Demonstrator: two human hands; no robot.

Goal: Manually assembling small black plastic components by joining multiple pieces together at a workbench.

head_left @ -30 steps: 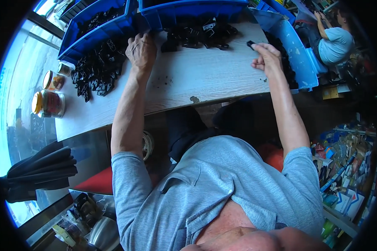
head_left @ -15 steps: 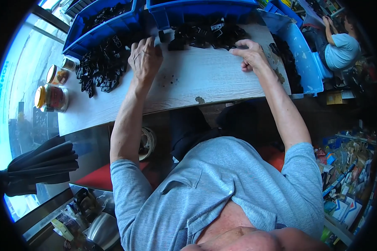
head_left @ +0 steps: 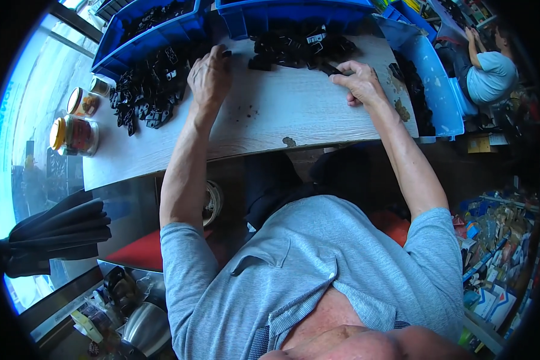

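Black parts lie heaped toward the table's far left corner, before a blue bin holding more. Next, the left hand is curled near the far edge, a dark piece at its fingertips; whether gripped, I cannot tell. A middle heap sits along the far edge, by a second blue bin. The right hand pinches one dark part beside that heap. At the right edge, a pale blue tub holds more. The handling seems partway: both heaps remain loose.
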